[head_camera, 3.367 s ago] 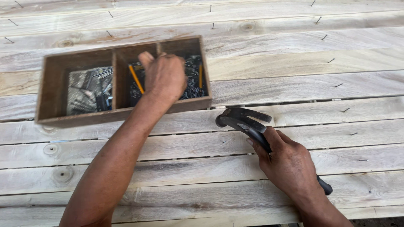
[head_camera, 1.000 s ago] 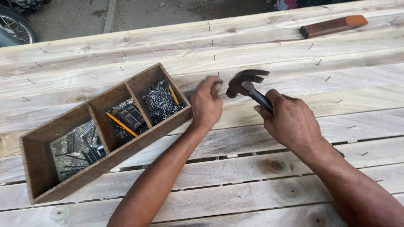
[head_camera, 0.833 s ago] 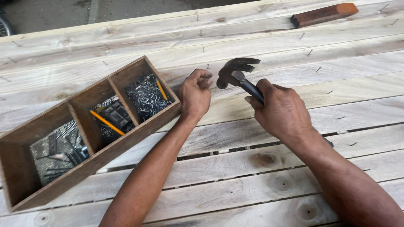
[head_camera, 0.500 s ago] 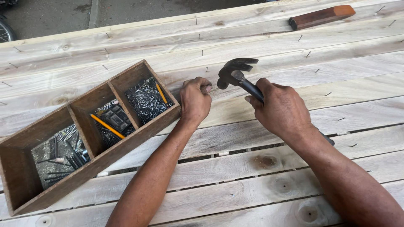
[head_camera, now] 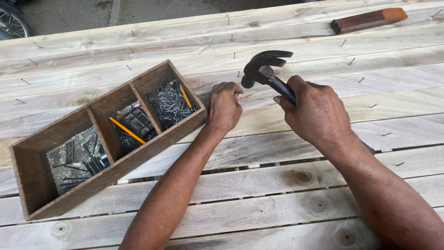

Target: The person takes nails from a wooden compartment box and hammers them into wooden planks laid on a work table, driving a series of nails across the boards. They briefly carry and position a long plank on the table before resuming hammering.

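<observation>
My right hand (head_camera: 317, 110) grips the black handle of a claw hammer (head_camera: 264, 69), whose dark head hangs just above the pale wooden planks (head_camera: 277, 185). My left hand (head_camera: 225, 105) rests on a plank right beside the hammer head, fingers pinched together as if on a nail; the nail itself is too small to see clearly. A wooden three-compartment box (head_camera: 101, 139) lies to the left of that hand, filled with nails, with a yellow pencil (head_camera: 127, 130) in the middle compartment and another pencil (head_camera: 185, 96) in the right one.
Several nails (head_camera: 233, 55) stand partly driven along the far planks. A reddish-brown wooden block (head_camera: 367, 19) lies at the far right edge. Beyond the planks is grey ground with part of a wheel (head_camera: 11, 23) at top left.
My left hand left the box and came to rest on the plank by the hammer. My right hand brought the hammer up beside it. In the last half second little has moved.
</observation>
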The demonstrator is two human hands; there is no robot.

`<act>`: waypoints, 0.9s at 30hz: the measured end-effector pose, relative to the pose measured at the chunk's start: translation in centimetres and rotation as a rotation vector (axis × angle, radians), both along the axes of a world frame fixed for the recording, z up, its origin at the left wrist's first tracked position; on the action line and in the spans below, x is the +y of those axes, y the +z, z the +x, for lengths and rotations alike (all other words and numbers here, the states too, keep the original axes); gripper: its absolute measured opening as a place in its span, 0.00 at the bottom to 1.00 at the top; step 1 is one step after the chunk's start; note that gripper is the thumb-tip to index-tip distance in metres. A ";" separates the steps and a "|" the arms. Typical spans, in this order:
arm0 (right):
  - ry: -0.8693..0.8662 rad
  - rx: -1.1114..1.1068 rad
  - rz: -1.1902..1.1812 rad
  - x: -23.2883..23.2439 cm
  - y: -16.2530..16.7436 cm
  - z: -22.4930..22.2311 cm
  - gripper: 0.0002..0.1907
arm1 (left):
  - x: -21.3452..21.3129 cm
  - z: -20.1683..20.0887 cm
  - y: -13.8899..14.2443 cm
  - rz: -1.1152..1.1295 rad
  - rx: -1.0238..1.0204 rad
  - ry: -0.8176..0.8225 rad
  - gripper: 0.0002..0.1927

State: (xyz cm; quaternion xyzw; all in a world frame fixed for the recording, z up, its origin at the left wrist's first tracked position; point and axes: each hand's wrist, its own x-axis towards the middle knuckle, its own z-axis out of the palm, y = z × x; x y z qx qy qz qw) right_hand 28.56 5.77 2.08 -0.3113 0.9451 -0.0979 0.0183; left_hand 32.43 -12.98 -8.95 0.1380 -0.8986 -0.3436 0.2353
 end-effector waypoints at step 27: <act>0.041 0.039 -0.067 0.0 -3.2 -0.6 0.13 | 0.5 0.1 -0.1 -0.081 0.048 0.002 0.06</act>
